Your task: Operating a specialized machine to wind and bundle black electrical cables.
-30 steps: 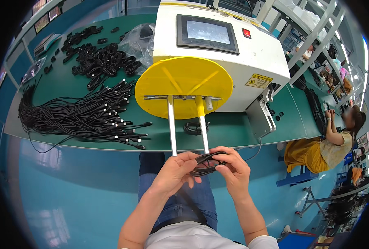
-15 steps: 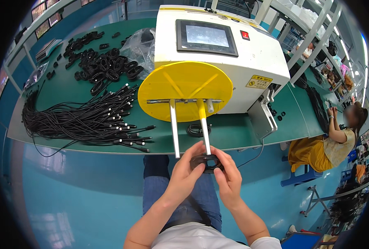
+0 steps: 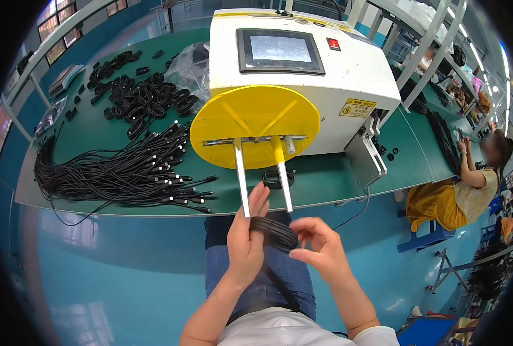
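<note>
A coil of black cable (image 3: 275, 233) is between my two hands, off the table's front edge and just below the winding machine's prongs. My left hand (image 3: 246, 242) holds the coil's left end against the palm, its fingers stretched upward and its thumb partly hidden. At the other end, the thumb and bent fingers of my right hand (image 3: 324, 249) hold the coil, with the fingertips slightly blurred. Above it, two metal prongs (image 3: 241, 179) stick out from the yellow disc (image 3: 255, 118) of the white machine (image 3: 337, 75). The left prong's tip is close to my left fingers.
Many loose black cables (image 3: 106, 173) lie on the green table (image 3: 210, 202) at left. Finished coils (image 3: 147, 98) are heaped behind them, beside a clear plastic bag (image 3: 190, 69). Another small cable coil (image 3: 275, 180) rests under the disc. A co-worker (image 3: 470, 190) sits at right.
The coil has come away from the right prong and turned to show its side. My left hand has opened upward along it, and my right hand has shifted slightly right.
</note>
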Tool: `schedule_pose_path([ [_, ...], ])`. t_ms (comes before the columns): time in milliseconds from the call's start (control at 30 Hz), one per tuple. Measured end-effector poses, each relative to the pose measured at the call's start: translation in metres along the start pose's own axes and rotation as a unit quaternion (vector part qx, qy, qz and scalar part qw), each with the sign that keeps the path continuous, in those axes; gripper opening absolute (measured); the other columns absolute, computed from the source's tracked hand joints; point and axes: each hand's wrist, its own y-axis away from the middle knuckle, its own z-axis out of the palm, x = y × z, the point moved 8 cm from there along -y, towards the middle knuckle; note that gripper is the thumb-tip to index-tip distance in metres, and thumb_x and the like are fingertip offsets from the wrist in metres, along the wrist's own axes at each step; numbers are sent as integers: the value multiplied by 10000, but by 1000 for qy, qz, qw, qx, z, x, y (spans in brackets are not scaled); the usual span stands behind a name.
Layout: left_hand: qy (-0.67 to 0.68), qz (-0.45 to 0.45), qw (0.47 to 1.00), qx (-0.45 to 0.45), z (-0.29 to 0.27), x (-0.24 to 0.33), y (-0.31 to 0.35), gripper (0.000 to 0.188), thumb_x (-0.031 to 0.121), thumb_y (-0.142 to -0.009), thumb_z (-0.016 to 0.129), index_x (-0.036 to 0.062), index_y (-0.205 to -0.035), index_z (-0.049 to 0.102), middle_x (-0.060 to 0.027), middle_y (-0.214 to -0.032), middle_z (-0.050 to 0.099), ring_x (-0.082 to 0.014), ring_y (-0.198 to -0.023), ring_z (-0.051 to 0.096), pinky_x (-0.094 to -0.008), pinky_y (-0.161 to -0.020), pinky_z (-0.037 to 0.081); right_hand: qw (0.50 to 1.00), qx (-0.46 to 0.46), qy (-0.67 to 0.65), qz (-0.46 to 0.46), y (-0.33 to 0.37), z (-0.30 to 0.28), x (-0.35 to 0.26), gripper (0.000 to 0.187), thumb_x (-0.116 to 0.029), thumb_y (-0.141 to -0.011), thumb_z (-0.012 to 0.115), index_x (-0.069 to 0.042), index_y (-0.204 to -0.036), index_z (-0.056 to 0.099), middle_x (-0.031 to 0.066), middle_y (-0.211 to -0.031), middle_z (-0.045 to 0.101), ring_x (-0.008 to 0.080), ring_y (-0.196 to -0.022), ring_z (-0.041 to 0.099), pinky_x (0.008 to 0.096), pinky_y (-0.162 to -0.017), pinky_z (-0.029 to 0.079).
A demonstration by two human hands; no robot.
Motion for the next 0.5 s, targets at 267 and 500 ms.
schedule_pose_path([
  [267,-74,-31,997,22,-24,-10,12,352,-89,-869,501,-44,-1215,541,-193,-1095,629,-271,-942,656,-311,-810,538,984,-118,129,-24,7,18,-8,310,13,-659,774,-26,-933,633,121,-1077,552,157,-849,551,269,-753,469],
  [500,-152,110,982,28,-27,11,17,359,-158,-781,524,-41,-1108,615,-174,-1012,672,-242,-850,692,-286,-764,555,971,-112,177,-118,9,22,-15,248,-21,-679,770,-36,-893,646,103,-1021,602,161,-788,583,261,-686,484],
])
